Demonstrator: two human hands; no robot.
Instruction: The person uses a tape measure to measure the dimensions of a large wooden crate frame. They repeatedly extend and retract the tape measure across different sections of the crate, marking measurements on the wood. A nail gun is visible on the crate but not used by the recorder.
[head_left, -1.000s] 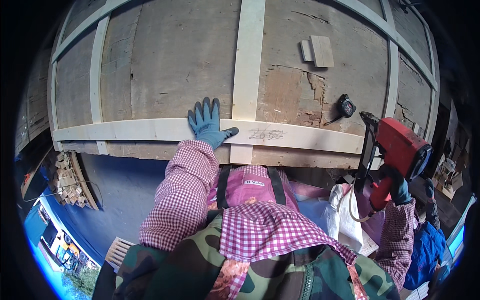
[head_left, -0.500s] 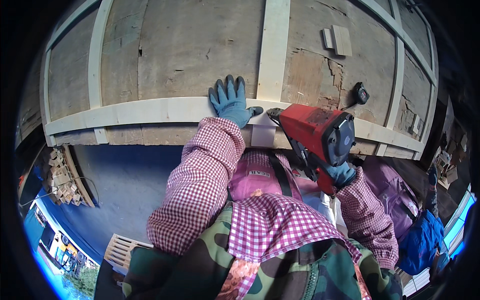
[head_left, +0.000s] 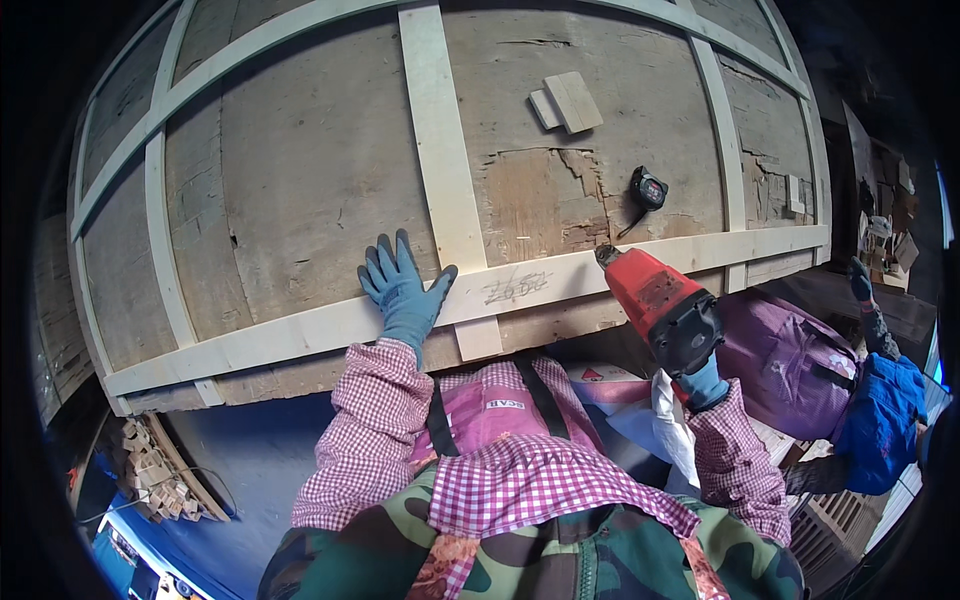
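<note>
My left hand (head_left: 405,300), in a blue-grey glove, rests flat with spread fingers at the near pale wooden strip (head_left: 300,330), just left of where a cross strip (head_left: 443,140) meets it. In my gloved right hand (head_left: 706,384) is a red and black nail gun (head_left: 660,300), gripped by its handle. Its nose lies at the near strip, right of the joint. Handwritten marks show on the strip between the hands. Beyond the gun, a black tape measure (head_left: 649,188) sits on the worn plywood panel (head_left: 330,170). Farther back lie two small wood blocks (head_left: 573,102).
Wood offcuts (head_left: 155,470) are heaped at the lower left. Purple bags (head_left: 775,365) stand below the panel's right side, with another person in blue (head_left: 880,425) beyond. More wood scraps (head_left: 890,240) lie at the far right.
The nail gun has moved right along the strip, away from the joint by my left hand. My left hand remains flat with spread fingers. The view has shifted, bringing more of the panel in.
</note>
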